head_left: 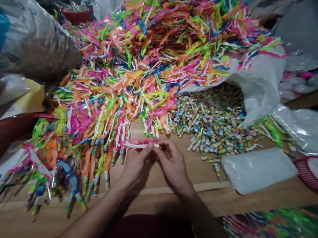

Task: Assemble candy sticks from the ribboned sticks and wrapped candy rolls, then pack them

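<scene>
My left hand (136, 162) and my right hand (171, 162) meet over the wooden table (163, 206), fingertips together. Both pinch a pink plastic toy piece (135, 144) with a white strip, and a small wrapped candy stick (157, 145) shows at its right end. Just beyond my hands lies a huge heap of multicoloured plastic toys (146, 63), with candy sticks hanging from its near edge. To the right, a spill of small wrapped candies (209, 122) pours from a white sack (260, 90).
A white packet (257, 171) lies right of my hands, with a red basket (315, 173) at the table's right edge. A bulging clear sack (34, 36) and a red bowl (75, 15) stand at the back left. More coloured toys (274, 226) blur below the table's near edge.
</scene>
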The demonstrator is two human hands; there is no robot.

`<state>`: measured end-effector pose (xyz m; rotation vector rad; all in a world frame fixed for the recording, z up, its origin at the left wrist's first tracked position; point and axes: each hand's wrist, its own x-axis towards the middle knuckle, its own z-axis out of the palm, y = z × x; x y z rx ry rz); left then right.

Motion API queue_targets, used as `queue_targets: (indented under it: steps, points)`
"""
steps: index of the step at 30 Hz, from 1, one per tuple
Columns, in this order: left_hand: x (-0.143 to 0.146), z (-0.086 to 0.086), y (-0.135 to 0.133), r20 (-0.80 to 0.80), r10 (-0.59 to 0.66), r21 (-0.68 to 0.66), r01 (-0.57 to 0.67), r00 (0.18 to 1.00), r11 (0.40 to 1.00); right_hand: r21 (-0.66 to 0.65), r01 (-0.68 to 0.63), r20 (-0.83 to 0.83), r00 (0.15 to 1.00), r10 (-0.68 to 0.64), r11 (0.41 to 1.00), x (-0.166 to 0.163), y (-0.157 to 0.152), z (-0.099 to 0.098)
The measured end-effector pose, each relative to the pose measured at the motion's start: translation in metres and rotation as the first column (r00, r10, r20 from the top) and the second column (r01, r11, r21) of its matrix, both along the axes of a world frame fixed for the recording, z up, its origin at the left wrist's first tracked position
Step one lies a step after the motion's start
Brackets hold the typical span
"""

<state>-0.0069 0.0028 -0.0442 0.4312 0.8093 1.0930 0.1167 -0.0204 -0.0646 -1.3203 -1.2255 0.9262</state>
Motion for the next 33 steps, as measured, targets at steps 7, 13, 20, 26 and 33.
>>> queue_targets:
  steps: [7,13,20,26,33]
  points:
    - [-0.006,0.012,0.01,-0.135,0.062,-0.025,-0.066,0.989,0.997,0.102,-0.036,0.235,0.972,0.011,0.994,0.01,-0.003,0.008]
    - [-0.007,0.02,0.015,-0.317,0.069,-0.01,-0.077,0.946,0.997,0.135,-0.1,0.311,0.949,0.053,0.986,0.012,-0.003,0.011]
    - [-0.012,0.009,0.015,-0.467,-0.05,-0.001,0.056,0.883,0.998,0.162,-0.086,0.323,0.946,0.03,0.983,0.014,-0.003,0.011]
    - [-0.022,0.014,0.019,-0.571,-0.168,0.036,0.23,0.804,0.973,-0.079,-0.083,0.071,0.994,0.089,0.993,0.021,-0.003,0.007]
    - [-0.034,0.014,0.024,-0.616,-0.245,0.054,0.35,0.749,0.935,-0.162,-0.12,-0.102,0.989,0.104,0.98,0.004,-0.009,-0.003]
